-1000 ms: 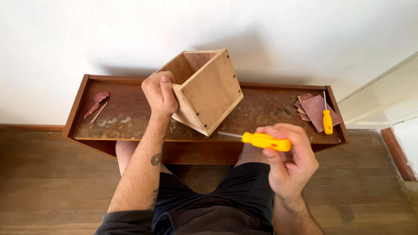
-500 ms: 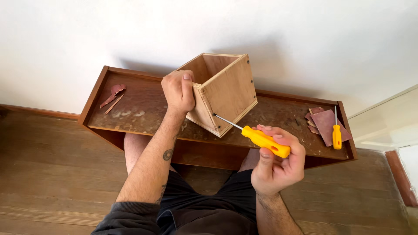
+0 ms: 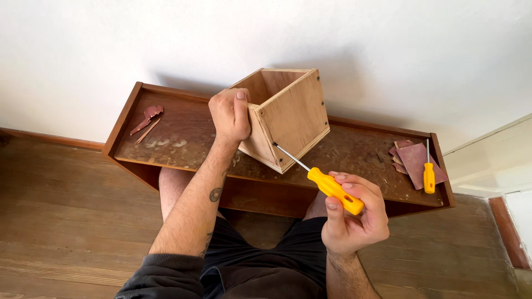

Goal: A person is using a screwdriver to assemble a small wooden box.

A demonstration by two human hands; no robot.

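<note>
A: Entry, centre of frame. Wooden box, open-topped, thin plywood panels, tipped up on one lower edge so its opening faces the upper left. It rests on the counter, a long, low wooden one with a raised rim, set against the white wall.

B: Handling estimate?

A: Judged light and stiff: panels look thin and the box stays tilted under one hand. Bare wood, so likely not slippery. The corner joints are probably the weak spots; the panel faces look like the safer places to press.

B: Hold points?

A: Left hand is clamped over the box's near left wall, fingers wrapped on the top edge, thumb on the outer side. That rim grip seems the sensible one, since it steadies the tilt.

B: Other hand?

A: Right hand, lower right of centre, is closed around the yellow handle of a screwdriver. Its metal shaft runs up-left, and the tip meets the box's front left edge low down. Whether it sits in a screw head I cannot tell.

B: Surroundings?

A: Far right of the counter: a second, smaller yellow screwdriver lying on reddish-brown sandpaper sheets. Upper left of the counter: a torn sandpaper scrap. Pale dust marks lie on the counter surface between. Wooden plank floor below, with the person's knees under the counter edge.
</note>
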